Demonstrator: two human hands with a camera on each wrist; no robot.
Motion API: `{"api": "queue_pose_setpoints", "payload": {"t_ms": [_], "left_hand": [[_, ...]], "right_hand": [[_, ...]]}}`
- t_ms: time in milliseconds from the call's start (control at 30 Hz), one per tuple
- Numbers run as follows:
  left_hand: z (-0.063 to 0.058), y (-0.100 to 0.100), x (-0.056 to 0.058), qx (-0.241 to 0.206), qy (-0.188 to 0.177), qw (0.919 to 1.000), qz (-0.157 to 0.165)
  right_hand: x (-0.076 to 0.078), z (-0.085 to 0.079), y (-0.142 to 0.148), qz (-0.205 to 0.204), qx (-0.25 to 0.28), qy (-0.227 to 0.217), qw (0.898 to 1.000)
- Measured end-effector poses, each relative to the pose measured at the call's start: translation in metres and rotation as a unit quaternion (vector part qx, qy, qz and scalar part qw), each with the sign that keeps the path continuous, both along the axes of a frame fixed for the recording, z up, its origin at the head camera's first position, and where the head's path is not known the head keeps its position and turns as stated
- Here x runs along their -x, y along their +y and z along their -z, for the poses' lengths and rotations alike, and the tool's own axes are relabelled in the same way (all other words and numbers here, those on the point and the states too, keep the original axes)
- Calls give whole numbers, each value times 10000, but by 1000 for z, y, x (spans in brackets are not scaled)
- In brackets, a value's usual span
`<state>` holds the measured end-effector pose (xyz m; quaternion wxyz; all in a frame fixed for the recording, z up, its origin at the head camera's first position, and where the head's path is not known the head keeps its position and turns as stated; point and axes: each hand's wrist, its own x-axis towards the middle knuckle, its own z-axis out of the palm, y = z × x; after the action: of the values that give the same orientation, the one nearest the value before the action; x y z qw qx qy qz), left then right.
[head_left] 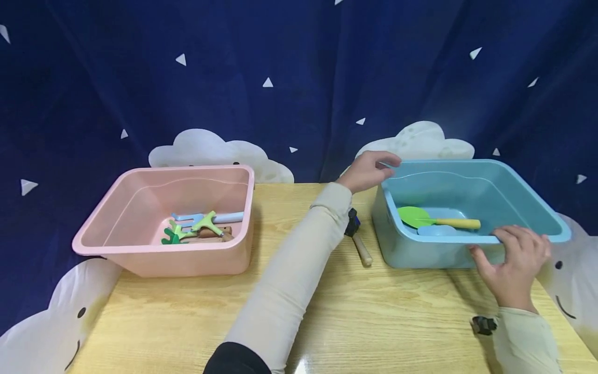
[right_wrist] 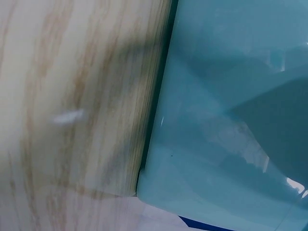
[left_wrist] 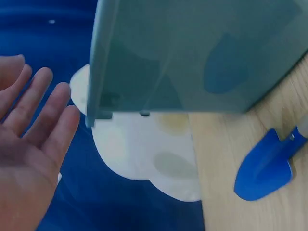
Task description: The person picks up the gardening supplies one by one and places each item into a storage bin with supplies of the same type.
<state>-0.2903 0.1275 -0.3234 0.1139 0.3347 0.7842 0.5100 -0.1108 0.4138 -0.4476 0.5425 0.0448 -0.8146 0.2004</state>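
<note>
A light-blue plastic tub (head_left: 467, 249) stands at the right of the table. My right hand (head_left: 514, 265) holds its front rim near the right corner, fingers over the edge and thumb outside. My left hand (head_left: 369, 170) is by the tub's far left corner; in the left wrist view its fingers (left_wrist: 45, 113) are loosely straight, apart from the rim, holding nothing. Inside the tub lie a green trowel (head_left: 416, 216) with a yellow handle and a light-blue tool (head_left: 436, 230). A blue trowel (left_wrist: 264, 166) lies on the table left of the tub, its wooden handle (head_left: 362, 250) toward me.
A pink tub (head_left: 187, 262) stands on the left, with several small rakes and other garden tools, among them a light-green rake (head_left: 207, 223) and a dark-green one (head_left: 172, 237). Behind the wooden table (head_left: 374, 322) hangs a dark-blue curtain (head_left: 299, 78) with white cloud shapes.
</note>
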Motion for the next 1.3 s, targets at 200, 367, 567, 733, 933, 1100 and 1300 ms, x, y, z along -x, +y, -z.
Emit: {"api": "queue_pose_setpoints", "payload": {"t_ms": [200, 367, 567, 733, 933, 1100, 1300], "left_hand": [[17, -20, 6, -120, 125, 9980, -615], [30, -34, 7, -162, 40, 9946, -1025], [55, -45, 9, 196, -557, 9937, -956], [81, -48, 6, 790, -735, 9904, -859], [112, -48, 0, 1603, -373, 9831, -797], [131, -43, -12, 2385, 500, 9676, -658], [140, -27, -35, 3254, 1622, 9311, -298]], "right_hand": [[0, 2, 0, -10, -67, -72, 10000], [0, -1, 0, 36, -52, -11, 10000], [-2, -4, -2, 31, -5, 117, 9999], [0, -6, -8, -27, 82, 218, 9997], [2, -8, -12, -73, 126, 280, 9995], [2, -6, -12, -25, 70, 236, 9997], [0, -5, -9, 29, -101, 171, 9998]]}}
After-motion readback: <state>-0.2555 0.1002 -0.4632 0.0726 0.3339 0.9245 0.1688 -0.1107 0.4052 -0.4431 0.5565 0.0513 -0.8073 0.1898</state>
